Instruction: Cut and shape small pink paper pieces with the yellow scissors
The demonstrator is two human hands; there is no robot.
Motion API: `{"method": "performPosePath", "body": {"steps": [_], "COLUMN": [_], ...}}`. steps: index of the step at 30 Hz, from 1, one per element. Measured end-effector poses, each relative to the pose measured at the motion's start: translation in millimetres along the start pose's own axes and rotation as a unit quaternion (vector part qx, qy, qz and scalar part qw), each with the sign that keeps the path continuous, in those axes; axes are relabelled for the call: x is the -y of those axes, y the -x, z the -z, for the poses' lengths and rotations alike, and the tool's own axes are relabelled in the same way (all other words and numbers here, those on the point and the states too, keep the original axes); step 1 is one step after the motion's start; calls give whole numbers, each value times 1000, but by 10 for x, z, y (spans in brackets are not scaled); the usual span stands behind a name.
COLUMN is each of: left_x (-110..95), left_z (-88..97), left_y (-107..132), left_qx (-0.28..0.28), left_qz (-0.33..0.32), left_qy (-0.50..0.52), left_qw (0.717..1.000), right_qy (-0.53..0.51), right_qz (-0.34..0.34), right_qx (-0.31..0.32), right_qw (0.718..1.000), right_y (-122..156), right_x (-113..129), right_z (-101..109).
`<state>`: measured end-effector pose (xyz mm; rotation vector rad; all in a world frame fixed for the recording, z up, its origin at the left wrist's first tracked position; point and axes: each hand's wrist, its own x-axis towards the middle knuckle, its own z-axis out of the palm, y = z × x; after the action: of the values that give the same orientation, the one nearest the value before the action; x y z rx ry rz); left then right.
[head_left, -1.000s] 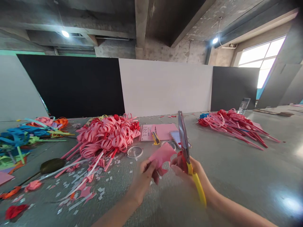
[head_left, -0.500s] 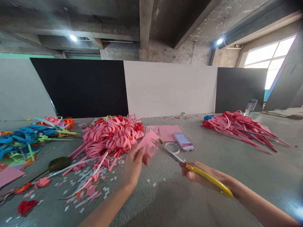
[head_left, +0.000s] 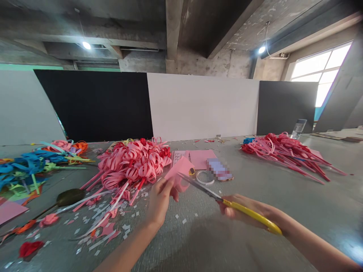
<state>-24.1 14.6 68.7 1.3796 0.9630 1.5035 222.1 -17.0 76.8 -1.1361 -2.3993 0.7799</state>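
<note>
Between its thumb and fingers, my left hand point(head_left: 161, 198) pinches a piece of pink paper point(head_left: 181, 169), held up above the table. My right hand point(head_left: 241, 207) grips a pair of scissors point(head_left: 252, 215) with yellow handles, its fingers partly hidden behind them. The grey blades reach left to the pink paper and look closed or nearly so along it. Behind the paper lie more pink sheets point(head_left: 205, 158), a white ring-shaped roll point(head_left: 205, 177) and a phone point(head_left: 219, 169).
A heap of pink paper-strip flowers point(head_left: 136, 162) lies left of centre, with small paper scraps around it. Blue and green strip flowers point(head_left: 36, 162) are further left. More pink-red flowers point(head_left: 280, 151) lie at the right, near a clear glass point(head_left: 298, 129). Upright panels point(head_left: 204, 105) stand behind.
The scissor blades have closed further and moved slightly left and down along the pink paper. My left hand keeps its pinch on the paper, nearly in the same place.
</note>
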Motion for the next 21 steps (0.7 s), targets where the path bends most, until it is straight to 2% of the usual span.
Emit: {"method": "performPosePath", "body": {"steps": [7,9,15,21], "left_x": [-40,-29,-46,-103], "left_z": [-2,-5,-62,-123], "left_y": [-3,0,43,106], "left_qx": [-38,-34,47,99], "left_qz": [24,25,45,83], "left_qy": [41,38,36,20], "left_qw": [998,998,997,991], "right_qy": [-27,-23,-56,-68], "right_qz": [4,-4,-2,-45], "right_qx": [-17,-10,-37,-23], "right_qw": [999,1000,998,996], "right_y": [25,24,42,60], "right_x": [-73,-94,-59,65], "right_z": [19,8,10,27]}}
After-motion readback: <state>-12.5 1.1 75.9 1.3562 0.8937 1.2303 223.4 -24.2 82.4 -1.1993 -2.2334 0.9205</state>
